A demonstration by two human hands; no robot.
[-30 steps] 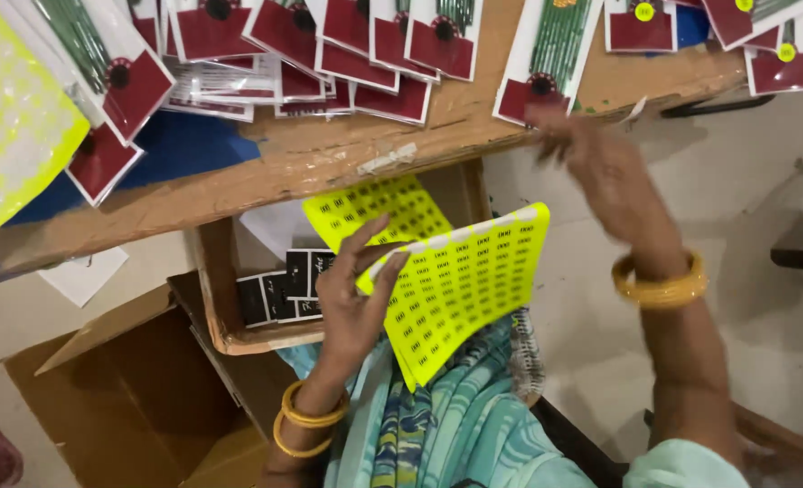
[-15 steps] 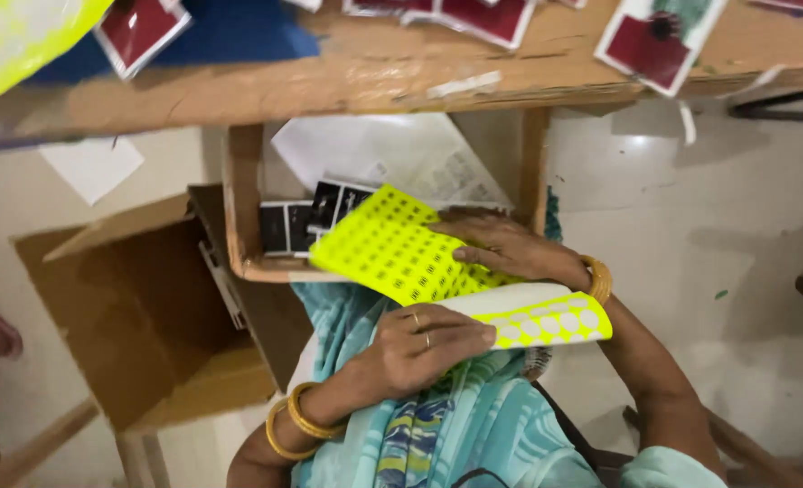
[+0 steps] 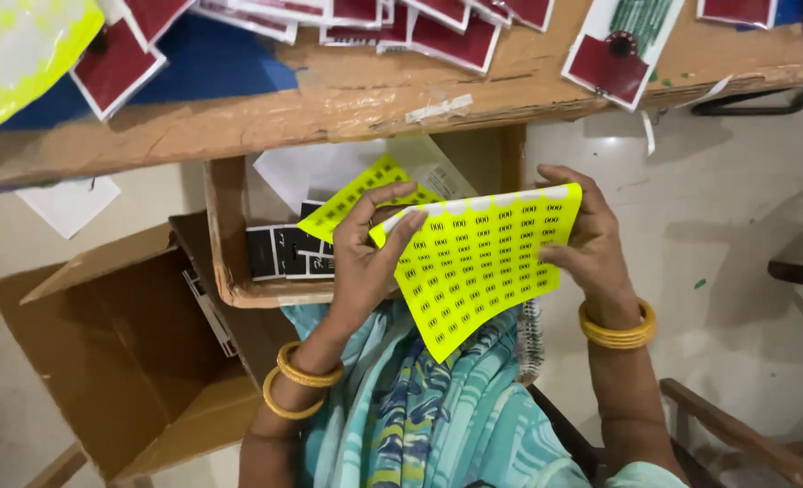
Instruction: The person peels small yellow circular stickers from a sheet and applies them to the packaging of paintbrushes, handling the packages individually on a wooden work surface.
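Head view: both hands, left hand [image 3: 365, 262] and right hand [image 3: 591, 244], pinch the yellow sticker sheet [image 3: 478, 262] just below the wooden surface [image 3: 329, 99]; it may bend and crease (thin paper) if they pull unevenly.

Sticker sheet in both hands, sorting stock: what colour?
Neon yellow sticker sheet with small black marks; head view.

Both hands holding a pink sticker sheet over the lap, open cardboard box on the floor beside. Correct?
Not quite: the sticker sheet is neon yellow, not pink. The head view shows the left hand and right hand holding it over the lap, the cardboard box beside.
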